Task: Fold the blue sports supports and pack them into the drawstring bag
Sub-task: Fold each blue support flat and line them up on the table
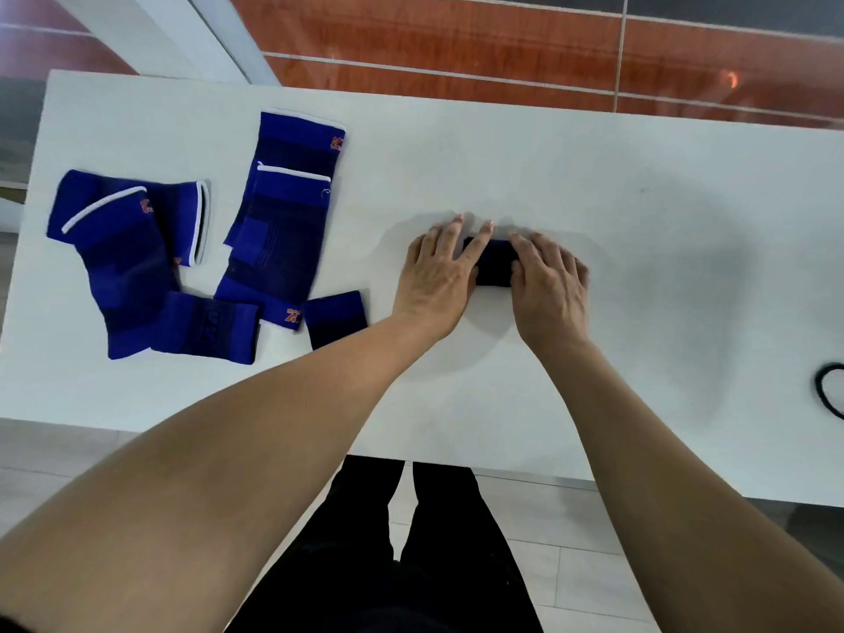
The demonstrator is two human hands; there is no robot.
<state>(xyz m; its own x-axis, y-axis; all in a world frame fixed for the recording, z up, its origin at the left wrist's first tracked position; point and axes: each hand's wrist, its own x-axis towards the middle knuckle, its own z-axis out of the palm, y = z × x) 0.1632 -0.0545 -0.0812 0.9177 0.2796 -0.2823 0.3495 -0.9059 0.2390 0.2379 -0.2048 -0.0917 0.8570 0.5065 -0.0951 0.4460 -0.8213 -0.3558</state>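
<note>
White bench [639, 175]. L side: heap of blue supports, well apart from both grips. Overlapped ankle-type pieces [118, 249] far L, long sleeve [283, 230] beside them, wide band [205, 328] and small folded band [335, 318] at the heap's near edge. Black cord loop [829, 390] at R edge, cut off by frame. Dark folded support [493, 262] lies mid-bench btwn the grips. Left grip [438, 276] flat, fingers straight over its L end. Right grip [550, 281] lies on its R end, thumb against it. Neither is clamped round it. Orange logos on sleeve and ankle pieces; lettering too small to read.
</note>
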